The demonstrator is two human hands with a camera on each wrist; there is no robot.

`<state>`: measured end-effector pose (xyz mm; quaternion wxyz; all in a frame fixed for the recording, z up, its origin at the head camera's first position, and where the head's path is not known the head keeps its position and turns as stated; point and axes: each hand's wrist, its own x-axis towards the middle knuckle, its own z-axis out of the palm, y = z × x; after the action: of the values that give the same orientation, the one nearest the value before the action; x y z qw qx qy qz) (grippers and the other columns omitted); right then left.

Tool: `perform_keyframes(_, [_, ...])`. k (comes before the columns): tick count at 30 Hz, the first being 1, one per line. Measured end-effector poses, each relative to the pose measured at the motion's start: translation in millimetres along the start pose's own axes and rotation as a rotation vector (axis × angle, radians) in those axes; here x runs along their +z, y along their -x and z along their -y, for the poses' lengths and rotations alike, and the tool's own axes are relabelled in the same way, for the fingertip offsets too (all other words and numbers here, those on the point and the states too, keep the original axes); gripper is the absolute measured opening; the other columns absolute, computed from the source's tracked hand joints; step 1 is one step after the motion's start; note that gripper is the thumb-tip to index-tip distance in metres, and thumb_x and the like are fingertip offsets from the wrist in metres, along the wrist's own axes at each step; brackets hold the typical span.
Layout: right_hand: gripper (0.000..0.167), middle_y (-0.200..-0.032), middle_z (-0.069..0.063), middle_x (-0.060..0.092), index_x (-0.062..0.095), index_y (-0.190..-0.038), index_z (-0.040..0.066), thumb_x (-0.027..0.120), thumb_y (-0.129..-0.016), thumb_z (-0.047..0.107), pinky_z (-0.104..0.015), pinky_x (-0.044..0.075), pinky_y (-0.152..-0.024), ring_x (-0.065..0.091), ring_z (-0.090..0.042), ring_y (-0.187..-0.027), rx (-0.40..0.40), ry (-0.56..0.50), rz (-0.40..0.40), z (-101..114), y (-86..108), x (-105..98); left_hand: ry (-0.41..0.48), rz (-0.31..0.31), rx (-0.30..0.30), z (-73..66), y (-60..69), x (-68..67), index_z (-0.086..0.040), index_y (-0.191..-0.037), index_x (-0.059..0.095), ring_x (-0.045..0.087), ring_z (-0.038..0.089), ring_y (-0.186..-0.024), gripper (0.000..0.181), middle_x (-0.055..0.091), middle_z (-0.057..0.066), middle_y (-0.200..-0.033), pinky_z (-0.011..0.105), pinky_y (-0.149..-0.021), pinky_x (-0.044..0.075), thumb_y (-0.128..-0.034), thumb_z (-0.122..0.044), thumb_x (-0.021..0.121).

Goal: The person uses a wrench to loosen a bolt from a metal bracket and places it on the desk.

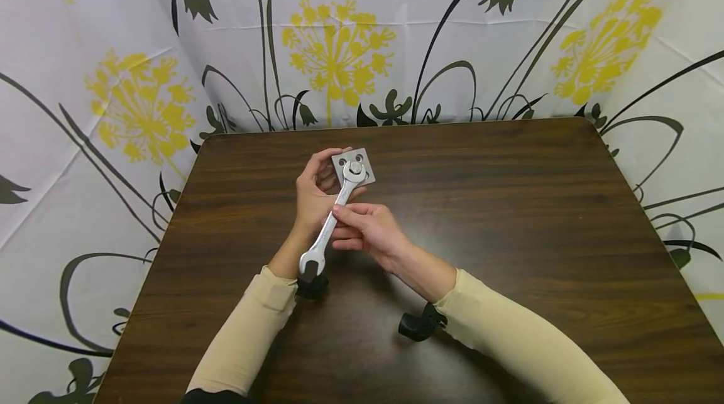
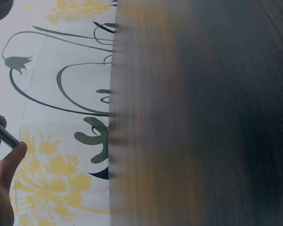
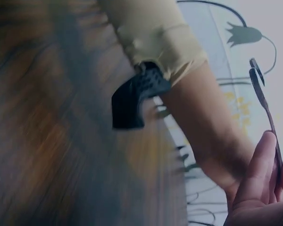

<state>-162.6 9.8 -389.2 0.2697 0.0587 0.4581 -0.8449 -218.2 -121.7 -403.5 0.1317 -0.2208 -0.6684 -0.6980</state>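
Over the worktop (image 1: 509,215), the right hand (image 1: 373,232) pinches a wrench (image 1: 329,227) in its fingers, its far end around a bolt (image 1: 355,167); the left hand (image 1: 313,191) grips a metal plate (image 1: 351,155) (holes visible) beneath.

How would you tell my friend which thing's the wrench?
Find the dark brown wood-grain table, then the bare right hand over it. It pinches the long silver metal wrench. Unlike the small square grey metal plate at its upper end, the wrench is slender with a forked lower end.
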Motion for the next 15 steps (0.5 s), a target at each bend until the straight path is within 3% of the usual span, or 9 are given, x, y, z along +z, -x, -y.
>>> perform_keyframes(4, [0.018,-0.089,-0.014,0.073,0.067,-0.105,-0.004,0.06,-0.098,0.011,-0.028,0.057,-0.06,0.07,-0.014,-0.07,-0.024,0.057,-0.003,1.5,1.9,-8.6,0.012,-0.01,0.024,1.6,-2.4,1.1,0.011,-0.123,0.052,0.064,0.03,-0.11,0.071,0.061,0.027,-0.126,0.04,-0.085,0.054,-0.0602,0.023,0.081])
perform_keyframes(9, [0.026,-0.086,-0.01,0.072,0.064,-0.114,-0.007,0.059,-0.099,0.014,-0.027,0.057,-0.06,0.069,-0.014,-0.072,-0.031,0.101,0.008,2.8,2.7,-14.6,-0.001,-0.02,0.056,1.7,-5.1,0.8,0.012,-0.122,0.052,0.065,0.028,-0.108,0.071,0.061,0.028,-0.125,0.039,-0.084,0.055,-0.0587,0.024,0.081])
perform_keyframes(15, [0.024,-0.079,-0.007,0.072,0.069,-0.108,-0.003,0.065,-0.096,0.018,-0.027,0.055,-0.057,0.066,-0.012,-0.067,-0.019,0.168,-0.096,5.4,5.3,-34.9,-0.02,-0.015,0.085,3.1,-6.4,1.2,0.014,-0.121,0.051,0.066,0.03,-0.106,0.067,0.059,0.033,-0.123,0.04,-0.083,0.056,-0.0605,0.026,0.077])
